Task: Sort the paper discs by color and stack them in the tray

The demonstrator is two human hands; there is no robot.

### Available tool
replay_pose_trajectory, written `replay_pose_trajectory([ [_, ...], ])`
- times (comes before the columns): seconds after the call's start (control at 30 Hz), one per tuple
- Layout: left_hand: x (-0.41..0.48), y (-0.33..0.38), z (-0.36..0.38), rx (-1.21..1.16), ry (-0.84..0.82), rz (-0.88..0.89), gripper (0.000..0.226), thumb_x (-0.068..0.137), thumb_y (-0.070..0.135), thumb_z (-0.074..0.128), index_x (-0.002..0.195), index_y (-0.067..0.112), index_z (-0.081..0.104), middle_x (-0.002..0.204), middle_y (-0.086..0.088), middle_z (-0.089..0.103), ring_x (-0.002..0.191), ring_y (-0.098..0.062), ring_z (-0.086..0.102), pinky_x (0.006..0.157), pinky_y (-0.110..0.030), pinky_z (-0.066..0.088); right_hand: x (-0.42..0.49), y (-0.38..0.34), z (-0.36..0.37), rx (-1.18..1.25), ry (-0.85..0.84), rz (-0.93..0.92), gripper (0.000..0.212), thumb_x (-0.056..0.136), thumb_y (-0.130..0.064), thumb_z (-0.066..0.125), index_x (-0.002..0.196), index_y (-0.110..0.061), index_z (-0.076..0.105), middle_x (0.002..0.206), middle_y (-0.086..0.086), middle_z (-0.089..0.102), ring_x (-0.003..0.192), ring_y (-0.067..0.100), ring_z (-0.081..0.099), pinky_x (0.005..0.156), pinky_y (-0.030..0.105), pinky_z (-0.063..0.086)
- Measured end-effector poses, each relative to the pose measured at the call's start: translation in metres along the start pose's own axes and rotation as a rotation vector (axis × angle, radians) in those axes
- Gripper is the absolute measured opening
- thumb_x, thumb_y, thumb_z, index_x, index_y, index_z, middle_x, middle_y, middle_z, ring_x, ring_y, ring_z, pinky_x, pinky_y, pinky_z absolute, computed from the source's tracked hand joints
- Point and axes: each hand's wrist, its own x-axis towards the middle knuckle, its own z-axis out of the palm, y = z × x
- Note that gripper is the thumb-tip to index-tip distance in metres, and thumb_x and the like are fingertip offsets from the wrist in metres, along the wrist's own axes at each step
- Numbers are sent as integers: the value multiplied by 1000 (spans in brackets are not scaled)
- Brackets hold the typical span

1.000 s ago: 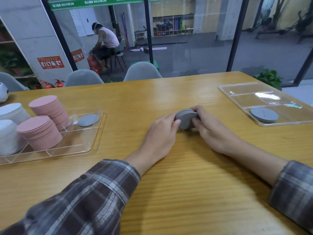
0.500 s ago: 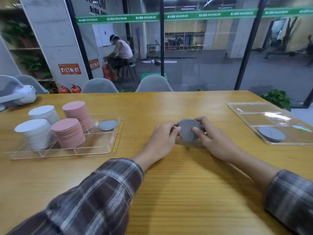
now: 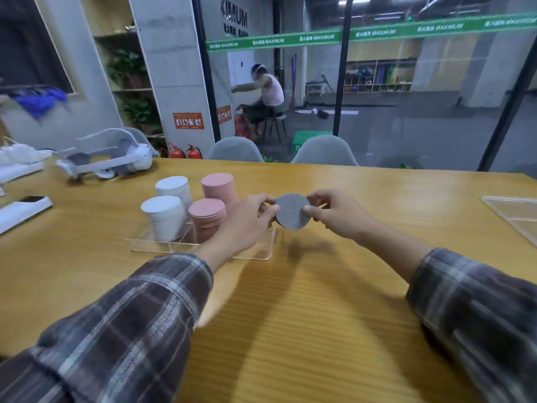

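Note:
A stack of grey paper discs [image 3: 292, 211] is held on edge in the air between both hands, its flat face toward me. My left hand [image 3: 245, 225] pinches its left rim and my right hand [image 3: 337, 213] pinches its right rim. Just left of and below the discs lies a clear divided tray [image 3: 162, 246]. In the tray stand two white disc stacks [image 3: 166, 217] [image 3: 173, 188] and two pink disc stacks [image 3: 207, 220] [image 3: 218, 187]. My left hand and the grey discs hide the tray's right compartments.
A second clear tray [image 3: 514, 212] lies at the table's right edge. A white headset [image 3: 113, 158] and other white items sit at the far left. Two grey chairs [image 3: 324, 151] stand behind the table. Bare wooden tabletop [image 3: 290, 315] lies in front of me.
Both hands have lifted the grey discs off the table and carried them left, up to the tray with the white and pink stacks. The view has turned left.

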Motion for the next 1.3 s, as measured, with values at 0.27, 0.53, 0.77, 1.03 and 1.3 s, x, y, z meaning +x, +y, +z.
replay_pose_trajectory([
  [0.27, 28, -17, -28, 166, 27, -31, 35, 100, 7, 59, 134, 14, 68, 113, -8, 71, 98, -26, 65, 89, -34, 52, 56, -19, 32, -96, 3, 5, 22, 96, -27, 64, 112, -15, 74, 99, -4, 69, 95, 16, 60, 79, 26, 42],
  [0.53, 64, -20, -26, 614, -216, -85, 45, 94, -4, 55, 139, 3, 57, 131, -19, 65, 120, -37, 60, 98, -46, 51, 91, -10, 48, -146, -82, 70, 24, 94, -26, 68, 109, -8, 76, 96, 2, 71, 91, 20, 61, 77, 26, 43],
  [0.77, 75, -28, -23, 677, -350, -169, 63, 92, -2, 57, 152, 9, 43, 140, -18, 60, 126, -36, 57, 98, -45, 52, 103, -16, 56, -300, -165, 75, 22, 95, -26, 65, 105, -11, 76, 97, 7, 72, 85, 21, 58, 69, 26, 40],
  [1.03, 77, -27, -20, 689, -452, -200, 73, 98, -1, 51, 163, 18, 25, 154, -16, 48, 137, -34, 49, 104, -41, 47, 105, -6, 67, -410, -214, 12, 27, 96, -33, 63, 114, -15, 74, 110, 6, 51, 109, 26, 55, 94, 35, 46],
  [1.3, 77, -27, -16, 747, -417, -174, 63, 96, -2, 51, 154, 19, 39, 144, -15, 50, 129, -36, 53, 100, -48, 52, 96, 5, 63, -335, -112, -42, 27, 98, -35, 60, 118, -19, 69, 114, 4, 53, 107, 25, 57, 97, 43, 48],
])
